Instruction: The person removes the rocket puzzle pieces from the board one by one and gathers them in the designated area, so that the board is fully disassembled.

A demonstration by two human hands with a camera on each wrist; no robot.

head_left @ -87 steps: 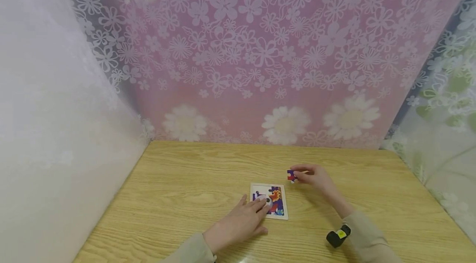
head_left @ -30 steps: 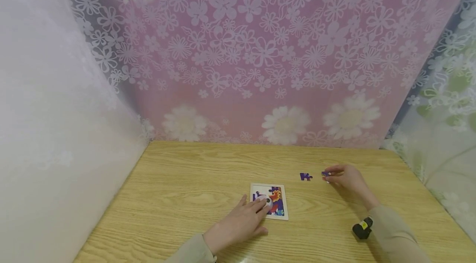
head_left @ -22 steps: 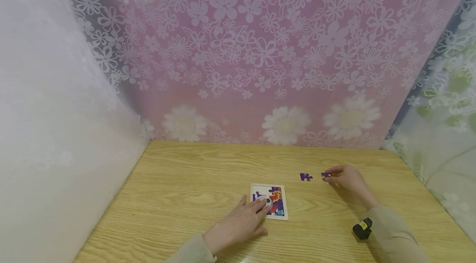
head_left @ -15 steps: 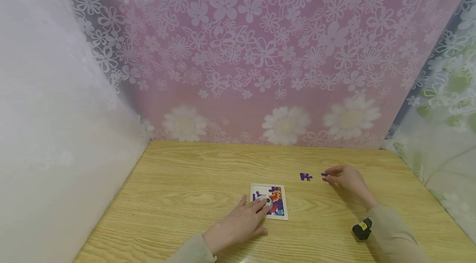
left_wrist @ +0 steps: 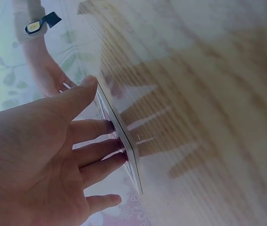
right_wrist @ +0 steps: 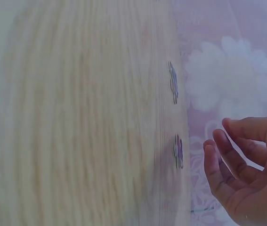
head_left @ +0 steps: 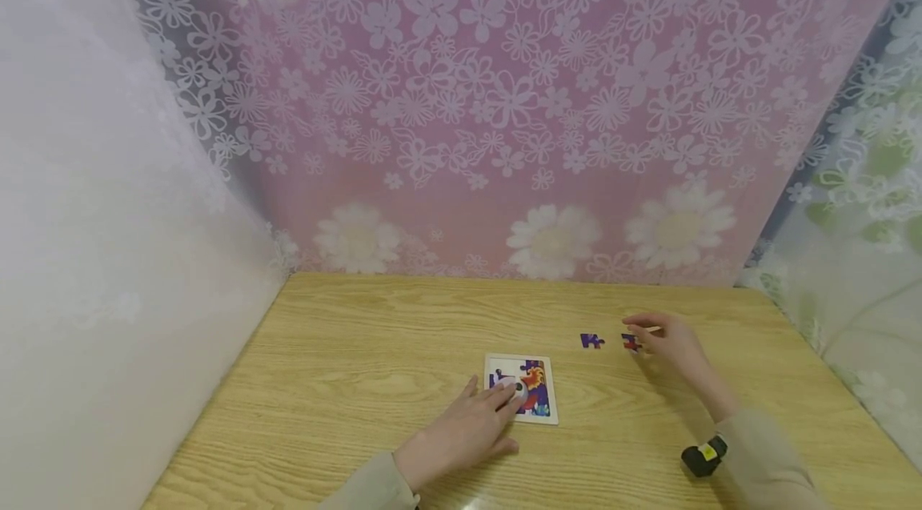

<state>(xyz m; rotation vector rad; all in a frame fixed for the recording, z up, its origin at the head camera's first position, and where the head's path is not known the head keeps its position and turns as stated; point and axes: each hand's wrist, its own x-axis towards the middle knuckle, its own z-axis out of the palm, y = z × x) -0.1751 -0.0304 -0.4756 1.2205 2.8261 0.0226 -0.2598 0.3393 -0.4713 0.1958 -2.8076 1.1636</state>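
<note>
My left hand (head_left: pixel 461 426) lies on a small framed jigsaw puzzle (head_left: pixel 553 402), its straight fingers resting on the picture and covering the lower left part. In the left wrist view, the fingertips of that hand (left_wrist: pixel 44 150) touch the face of the thin board (left_wrist: pixel 134 162). To the right of the frame, two purple jigsaw pieces lie apart: a left piece (head_left: pixel 591 341) and a right one with some red (head_left: pixel 630 342). Just over the right piece is my right hand (head_left: pixel 666 338). The right wrist view shows that hand (right_wrist: pixel 246 160) with bent, spread fingers and nothing between them.
A wooden table (head_left: pixel 360 334) runs back to a pink flowered backdrop (head_left: pixel 461 198), with a pale wall (head_left: pixel 130 254) on the left and a leafy sheet (head_left: pixel 864 254) on the right. A black device (head_left: pixel 703 458) is worn at my right wrist.
Two pieces held together by my right hand have been set down on the table, first the left, then the right. The right hand has let go and lifted slightly. My left hand stays put.
</note>
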